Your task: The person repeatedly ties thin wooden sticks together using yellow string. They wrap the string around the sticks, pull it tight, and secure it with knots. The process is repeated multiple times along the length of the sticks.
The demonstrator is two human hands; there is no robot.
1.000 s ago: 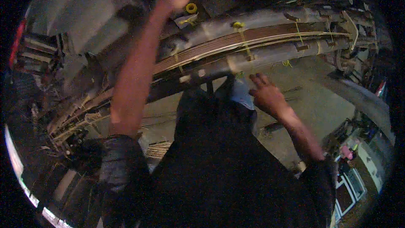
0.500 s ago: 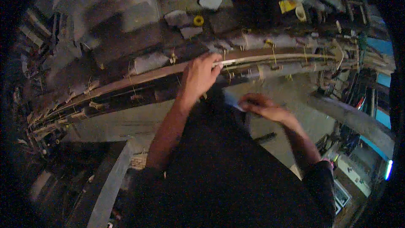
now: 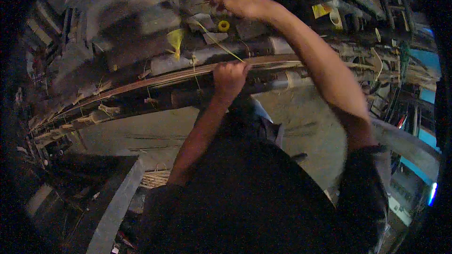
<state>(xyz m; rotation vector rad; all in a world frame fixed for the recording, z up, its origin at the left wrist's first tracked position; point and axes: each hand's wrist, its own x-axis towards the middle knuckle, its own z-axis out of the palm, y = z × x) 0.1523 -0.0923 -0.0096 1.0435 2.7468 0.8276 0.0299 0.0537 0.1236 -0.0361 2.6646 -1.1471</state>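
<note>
A long bundle of thin, pale brown strips (image 3: 174, 74) runs from left to right across a dark bench frame. My left hand (image 3: 230, 79) is closed in a fist around the bundle near its middle. From beside this fist a thin yellow strand (image 3: 219, 44) slants up and left over the bench. My right hand (image 3: 235, 1) is raised beyond the bundle, its fingers curled but smeared by motion. Whether it holds the strand cannot be made out. A crumpled yellow piece (image 3: 176, 42) like thin plastic hangs just beyond the bundle, left of the strand.
A yellow ring-shaped roll (image 3: 223, 26) lies on the far surface. Pale tubes (image 3: 287, 80) with thin ties run along the frame. A grey beam (image 3: 115, 207) stands at lower left, next to bundled sticks (image 3: 155, 178). Another beam (image 3: 405, 141) crosses at right.
My right hand has swung from near my lap up and over the bundle to the far side. My left hand has closed into a fist. The yellow strand and crumpled yellow piece now show.
</note>
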